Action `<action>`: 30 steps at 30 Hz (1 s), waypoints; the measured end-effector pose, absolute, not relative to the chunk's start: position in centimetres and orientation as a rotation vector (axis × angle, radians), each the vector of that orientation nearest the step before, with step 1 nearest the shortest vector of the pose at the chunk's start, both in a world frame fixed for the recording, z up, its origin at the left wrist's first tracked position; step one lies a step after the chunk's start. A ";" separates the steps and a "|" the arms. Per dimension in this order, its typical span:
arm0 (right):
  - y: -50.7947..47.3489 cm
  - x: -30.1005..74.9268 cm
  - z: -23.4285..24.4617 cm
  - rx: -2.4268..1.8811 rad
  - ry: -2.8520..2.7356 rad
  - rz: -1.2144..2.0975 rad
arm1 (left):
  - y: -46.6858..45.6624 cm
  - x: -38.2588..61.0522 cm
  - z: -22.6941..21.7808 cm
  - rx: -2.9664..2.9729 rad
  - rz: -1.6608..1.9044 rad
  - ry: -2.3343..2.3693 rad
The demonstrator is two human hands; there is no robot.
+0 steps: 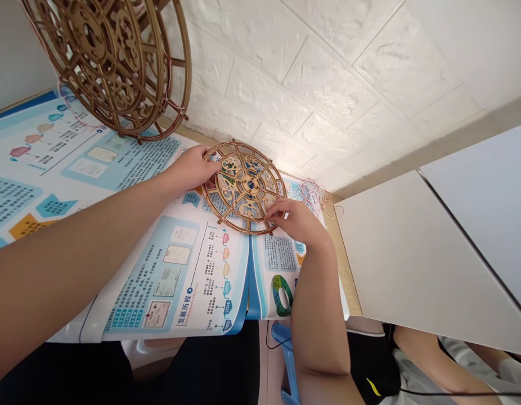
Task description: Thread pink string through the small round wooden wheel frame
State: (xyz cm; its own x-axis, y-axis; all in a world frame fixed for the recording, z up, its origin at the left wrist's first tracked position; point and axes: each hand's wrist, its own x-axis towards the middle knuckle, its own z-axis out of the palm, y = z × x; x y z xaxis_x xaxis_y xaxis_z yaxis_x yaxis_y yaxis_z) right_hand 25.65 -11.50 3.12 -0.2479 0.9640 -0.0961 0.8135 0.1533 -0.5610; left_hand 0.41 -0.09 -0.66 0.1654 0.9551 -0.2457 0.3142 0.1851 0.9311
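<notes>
Well, the left hand grips the far-left rim of a round, openwork, gold-brown wooden disc, held over a blue-and-white printed paper poster. The right hand touches its near rim, perhaps closed; I cannot quite tell. A larger gold-brown openwork wooden wheel stands tilted far left, and tangled pink thread lies right.

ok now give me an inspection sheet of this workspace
surface: printed blue infographic sheet over a wooden table
job's things: fretwork wooden wheel held in both hands; larger fretwork wheel, tilted, upper left
clutter: tangle of pink thread beside the smaller wheel
grippers: left hand on the upper rim; right hand on the lower rim
cables: thin black cable, lower right
surroundings: white brick-textured wall, white board, blue stool leg
</notes>
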 end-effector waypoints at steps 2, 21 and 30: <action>-11.5 25.7 3.2 -1.720 -2.157 0.751 | 0.0 0.4 -0.8 1.326 0.739 1.342; -11.5 25.8 3.0 -1.624 -2.190 0.892 | 0.3 0.5 -1.1 1.334 0.736 1.345; -11.6 25.3 3.0 -1.755 -2.211 0.863 | 0.1 0.6 -0.8 1.335 0.729 1.362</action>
State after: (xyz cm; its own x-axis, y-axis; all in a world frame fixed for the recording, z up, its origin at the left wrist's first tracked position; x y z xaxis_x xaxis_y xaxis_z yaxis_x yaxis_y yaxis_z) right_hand 25.32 -11.57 3.02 -0.2816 0.9378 -0.2030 0.8276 0.1303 -0.5460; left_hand 0.57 0.13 -0.84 0.1676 0.9523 -0.2550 0.3163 0.1930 0.9288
